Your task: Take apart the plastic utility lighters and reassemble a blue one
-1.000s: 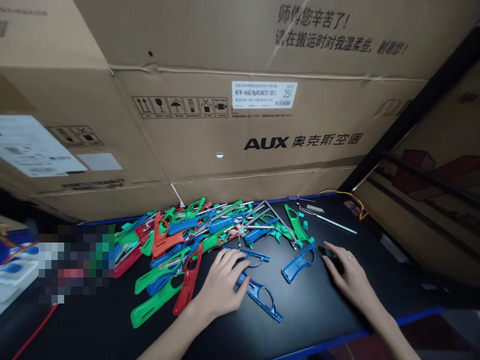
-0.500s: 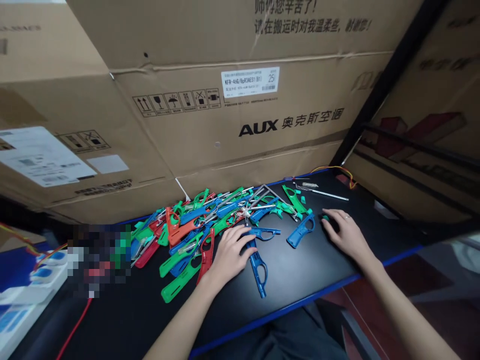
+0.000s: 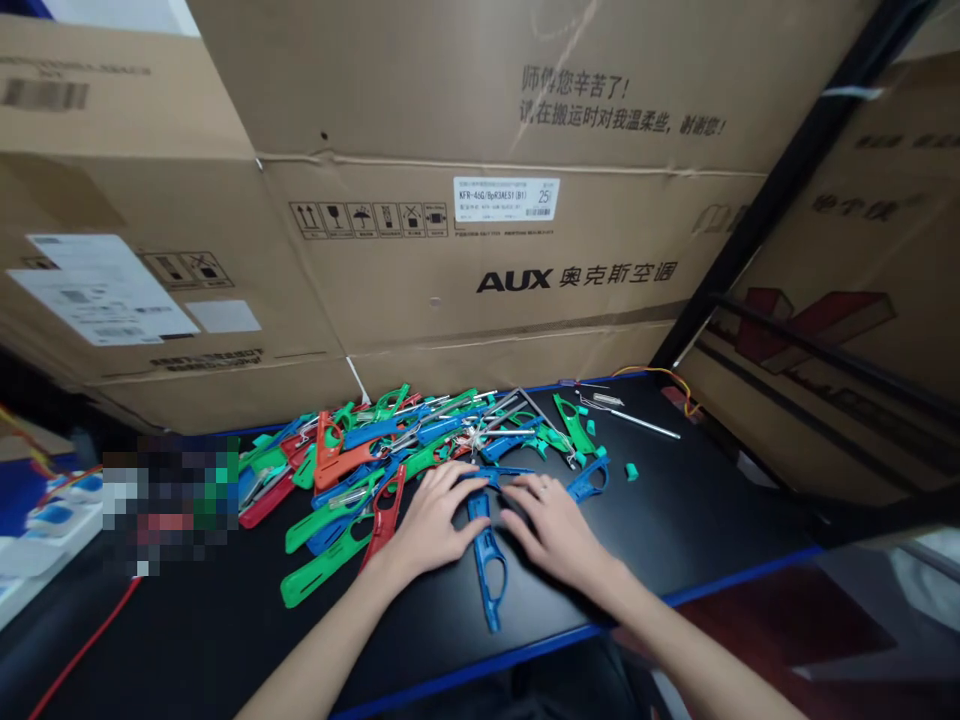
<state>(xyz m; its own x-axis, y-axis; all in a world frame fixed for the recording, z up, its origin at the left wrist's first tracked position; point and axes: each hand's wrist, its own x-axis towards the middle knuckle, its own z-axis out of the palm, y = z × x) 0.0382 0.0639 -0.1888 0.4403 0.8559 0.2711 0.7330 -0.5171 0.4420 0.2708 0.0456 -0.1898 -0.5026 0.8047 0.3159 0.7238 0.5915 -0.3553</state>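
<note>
A blue lighter casing (image 3: 489,560) with a trigger loop points toward the table's front edge. Across its far end lies a second blue lighter casing (image 3: 517,471), partly covered by fingers. My left hand (image 3: 433,515) is closed around the far part of these casings, fingertips on the upper one and thumb against the lower one. Just to their right is my right hand (image 3: 559,520), its fingers curved and apart, with nothing visible between them. Behind it, a third blue lighter casing (image 3: 590,482) is half hidden. A small green cap (image 3: 631,471) rests farther right.
A heap of green, red, orange and blue lighter casings (image 3: 352,465) with metal tubes spreads left and behind. Large cardboard boxes (image 3: 405,300) wall off the back. A metal rod (image 3: 645,424) lies at the back right. A white power strip (image 3: 45,560) stands at far left.
My right hand has moved left from the green cap, leaving it on the table, and is now beside the blue casings. My left hand stays at the casings. The view has shifted slightly.
</note>
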